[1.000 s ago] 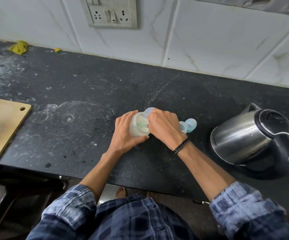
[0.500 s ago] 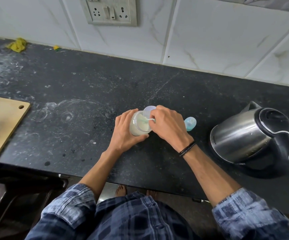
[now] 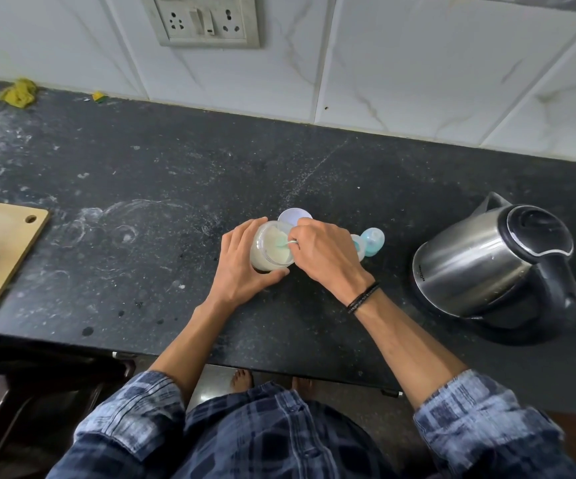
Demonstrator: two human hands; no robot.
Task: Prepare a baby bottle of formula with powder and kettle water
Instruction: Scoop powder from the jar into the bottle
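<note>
Likely light and slippery, the powder jar (image 3: 268, 253) is wrapped round its wall by the left grip (image 3: 241, 267); the right grip (image 3: 328, 257) pinches the scoop (image 3: 282, 243).

Worn on the head, looking steeply down and forward across the worktop (image 3: 176, 174) from above its near edge, close, wide-angled, reaching the tiled wall (image 3: 417, 63) behind.

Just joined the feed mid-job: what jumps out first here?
At the middle of the counter, the left hand grips an open jar of pale powder while the right hand pinches a scoop dipped into it. A steel kettle stands at the right, lid shut, and a teal bottle part peeks out behind the right hand.
</note>
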